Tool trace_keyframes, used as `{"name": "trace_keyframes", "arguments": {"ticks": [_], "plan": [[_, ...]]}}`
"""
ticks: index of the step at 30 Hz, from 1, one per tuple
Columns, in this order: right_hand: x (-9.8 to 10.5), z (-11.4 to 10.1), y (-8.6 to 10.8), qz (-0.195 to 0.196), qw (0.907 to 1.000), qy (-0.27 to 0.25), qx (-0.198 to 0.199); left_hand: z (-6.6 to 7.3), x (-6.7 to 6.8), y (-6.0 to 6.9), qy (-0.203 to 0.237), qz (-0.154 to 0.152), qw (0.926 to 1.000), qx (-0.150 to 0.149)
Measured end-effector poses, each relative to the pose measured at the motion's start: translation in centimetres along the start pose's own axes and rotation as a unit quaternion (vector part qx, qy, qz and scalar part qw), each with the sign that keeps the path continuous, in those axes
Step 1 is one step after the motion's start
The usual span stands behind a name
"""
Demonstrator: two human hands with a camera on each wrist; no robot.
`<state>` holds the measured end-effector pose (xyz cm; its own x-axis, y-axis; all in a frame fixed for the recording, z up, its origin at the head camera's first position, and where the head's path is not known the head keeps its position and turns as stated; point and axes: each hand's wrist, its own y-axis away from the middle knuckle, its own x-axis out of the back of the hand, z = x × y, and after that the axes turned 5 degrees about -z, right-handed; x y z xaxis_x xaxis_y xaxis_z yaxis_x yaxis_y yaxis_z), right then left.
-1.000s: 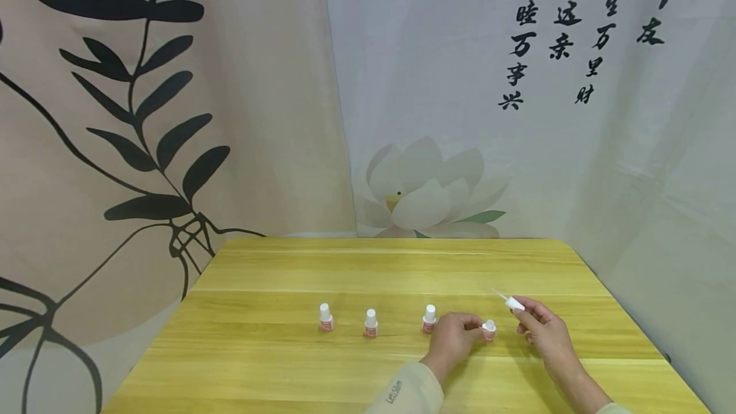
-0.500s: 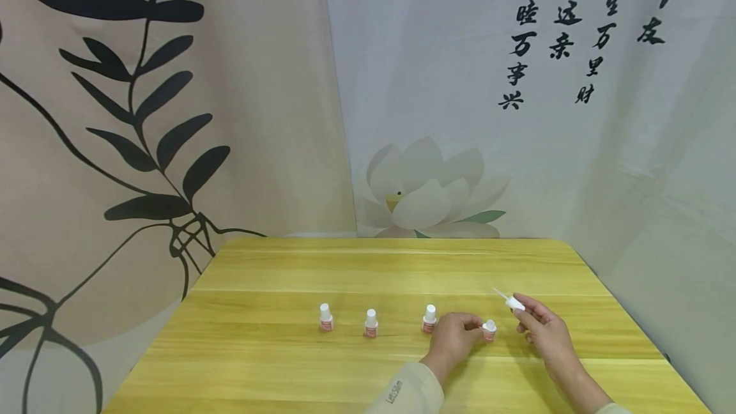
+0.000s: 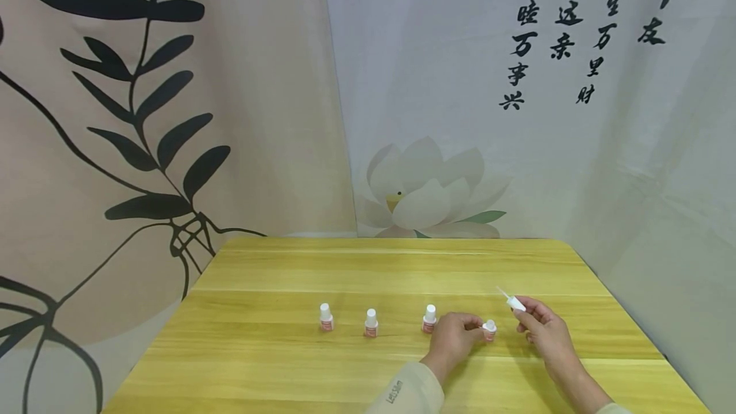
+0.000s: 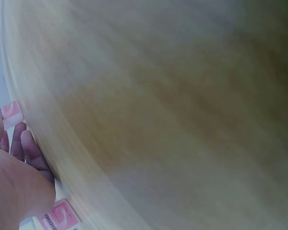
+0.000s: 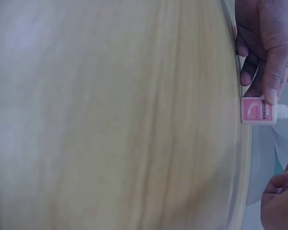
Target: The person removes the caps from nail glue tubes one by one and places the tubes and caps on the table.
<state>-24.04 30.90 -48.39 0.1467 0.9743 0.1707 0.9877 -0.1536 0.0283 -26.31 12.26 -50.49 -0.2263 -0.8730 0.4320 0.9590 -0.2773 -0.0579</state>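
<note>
Fingers point(image 3: 474, 321) of the left hand point(image 3: 452, 342) pinched round a bottle point(image 3: 490, 333), parted just by its width; bottle upright, uncapped, on the surface point(image 3: 276, 372), nearer the right edge than the left. Right hand point(image 3: 545, 332): thumb and finger nearly together on a white cap point(image 3: 517, 303), held off the surface, thin stem point(image 3: 503, 292) angled toward the far edge. Capped bottles point(image 3: 326, 319) point(image 3: 370, 324) point(image 3: 429, 320), three, upright toward the left edge, nearest just beside the left hand.

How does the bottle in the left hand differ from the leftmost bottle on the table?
The held bottle is uncapped; the leftmost bottle wears its white cap. The left hand grips the held bottle, while the leftmost bottle stands untouched. Both are white with pink labels.
</note>
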Motion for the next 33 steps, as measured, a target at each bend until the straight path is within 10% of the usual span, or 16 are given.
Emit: {"name": "trace_keyframes", "arguments": {"ticks": [33], "plan": [[0.19, -0.1, 0.1, -0.014, 0.9999, 0.008, 0.004, -0.03, -0.12, -0.05, -0.008, -0.005, 0.9999, 0.006]]}}
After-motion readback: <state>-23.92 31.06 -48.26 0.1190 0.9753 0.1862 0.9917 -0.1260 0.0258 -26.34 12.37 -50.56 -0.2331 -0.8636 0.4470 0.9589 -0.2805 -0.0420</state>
